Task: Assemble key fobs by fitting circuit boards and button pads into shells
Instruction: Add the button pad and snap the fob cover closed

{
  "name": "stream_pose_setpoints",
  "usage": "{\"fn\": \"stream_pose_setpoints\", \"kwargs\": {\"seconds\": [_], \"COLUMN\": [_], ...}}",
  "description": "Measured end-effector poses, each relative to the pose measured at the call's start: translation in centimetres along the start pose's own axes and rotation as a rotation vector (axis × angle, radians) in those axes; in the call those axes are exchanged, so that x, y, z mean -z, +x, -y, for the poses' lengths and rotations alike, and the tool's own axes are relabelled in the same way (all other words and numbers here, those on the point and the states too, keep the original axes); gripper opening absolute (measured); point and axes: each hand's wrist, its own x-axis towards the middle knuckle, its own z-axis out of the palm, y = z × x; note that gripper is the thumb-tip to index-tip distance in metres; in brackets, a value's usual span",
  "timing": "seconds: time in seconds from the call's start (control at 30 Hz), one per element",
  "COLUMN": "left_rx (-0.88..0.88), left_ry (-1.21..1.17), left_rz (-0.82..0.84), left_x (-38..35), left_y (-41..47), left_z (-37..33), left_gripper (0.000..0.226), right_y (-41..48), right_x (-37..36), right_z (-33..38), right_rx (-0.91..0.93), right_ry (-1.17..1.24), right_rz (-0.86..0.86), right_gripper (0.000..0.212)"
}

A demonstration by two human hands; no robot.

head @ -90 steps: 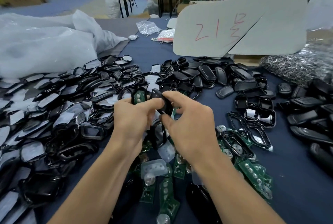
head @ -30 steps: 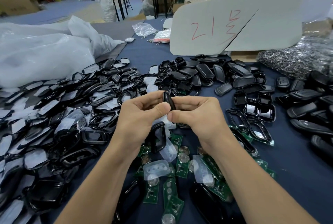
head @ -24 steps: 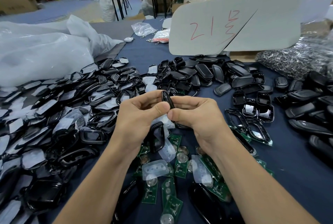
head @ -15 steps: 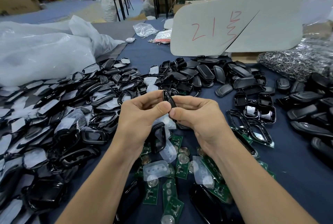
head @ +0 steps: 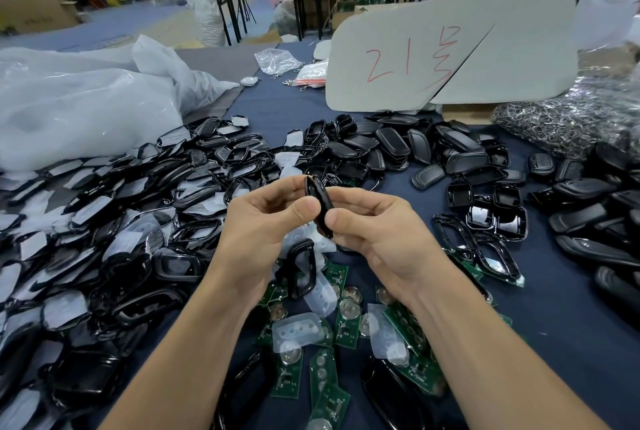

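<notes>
Hands meet above the blue table (head: 277,107), forearms angled inward. Left hand (head: 266,218) and right hand (head: 374,232) each pinch the one black key fob (head: 320,204) between thumb and curled fingers. It stands edge-on, long axis nearly upright, top tipped leftward. Below lie at least three clear button pads (head: 298,327) among green circuit boards (head: 323,372).

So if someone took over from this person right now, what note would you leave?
Left hand and right hand both pinch one black fob, edge-on, above the table. Green circuit boards and clear button pads lie between the forearms; black shells are heaped to the left and behind. This fob looks closed, though its seam is not clear. Left: many loose parts to assemble.
</notes>
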Motion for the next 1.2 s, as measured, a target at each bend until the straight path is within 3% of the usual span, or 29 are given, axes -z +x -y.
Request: {"fn": "stream_pose_setpoints", "kwargs": {"seconds": [0.2,0.53,0.63,0.83,1.2], "left_rx": [-0.066,-0.06,-0.047,-0.065,-0.119], "left_ry": [0.072,0.249,0.2,0.174,0.299], "left_rz": [0.042,0.019,0.0,0.025,0.047], "left_x": [-0.3,-0.3,-0.6,-0.5,0.3], "left_y": [-0.1,-0.1,-0.1,0.1,-0.1], "left_z": [-0.1,0.5,0.6,0.3,0.4], "left_gripper": [0.026,0.022,0.02,0.025,0.026], "right_y": [0.3,0.8,0.8,0.6,0.4], "right_x": [0.3,1.0,0.8,0.4,0.4], "right_z": [-0.3,-0.7,-0.9,-1.0,-0.7], "right_rx": [0.035,0.126,0.166,0.081,0.138], "right_ry": [-0.088,-0.414,-0.361,-0.103,-0.53], "right_rz": [-0.014,-0.094,-0.149,-0.059,-0.15], "right_gripper": [0.03,0.044,0.039,0.035,0.035]}}
